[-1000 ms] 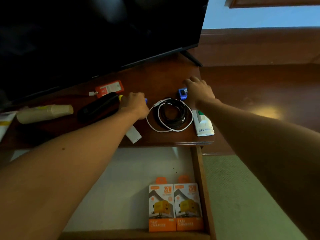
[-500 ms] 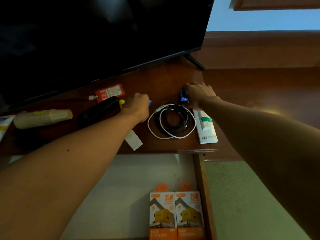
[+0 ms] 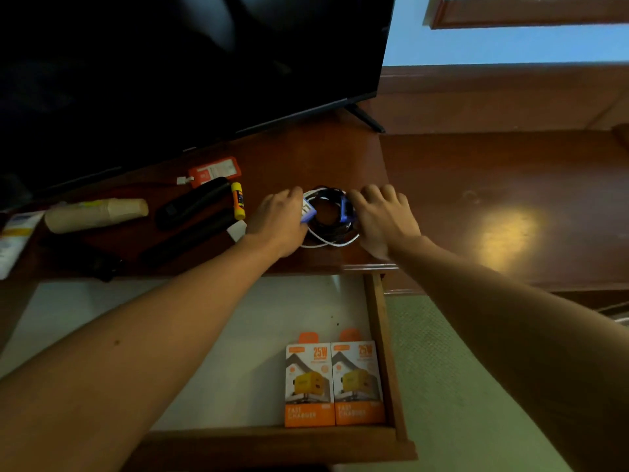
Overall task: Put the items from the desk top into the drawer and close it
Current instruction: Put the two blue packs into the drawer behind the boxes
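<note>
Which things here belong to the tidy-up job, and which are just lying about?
Job:
- coiled cables, with the left hand and right hand at either side
- glue stick
- red tag
- cream tube
- open drawer
- two charger boxes, already in the drawer

Not part of it:
- television
- green carpet

Two bare forearms and hands, no sleeves.
The left hand (image 3: 280,218) and right hand (image 3: 384,218) carry no rings, watch or gloves; a small mole marks the left forearm.
</note>
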